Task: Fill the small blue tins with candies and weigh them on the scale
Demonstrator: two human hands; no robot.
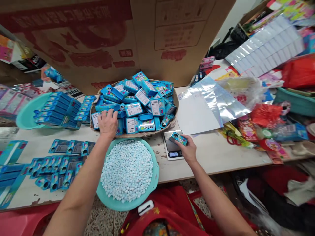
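Small blue boxes (133, 109) lie heaped in a cardboard tray (147, 133) at the middle of the table. On the heap's left front edge rests my left hand (108, 123), fingers bent over the boxes; whether it grips one is hidden. My right hand (189, 149) holds a single blue box (178, 138) over the plate of a small digital scale (175, 154). Below the tray, a round turquoise basin (156, 175) full of pale blue pellets (126, 170) sits at the table's front edge, between my forearms.
Blue boxes (70, 164) stand in rows at the left, near stacked boxes in a turquoise bowl (27, 113). A large carton (147, 39) rises behind the tray. Right of the scale lie white sheets (199, 114), red scissors (233, 141) and assorted packets.
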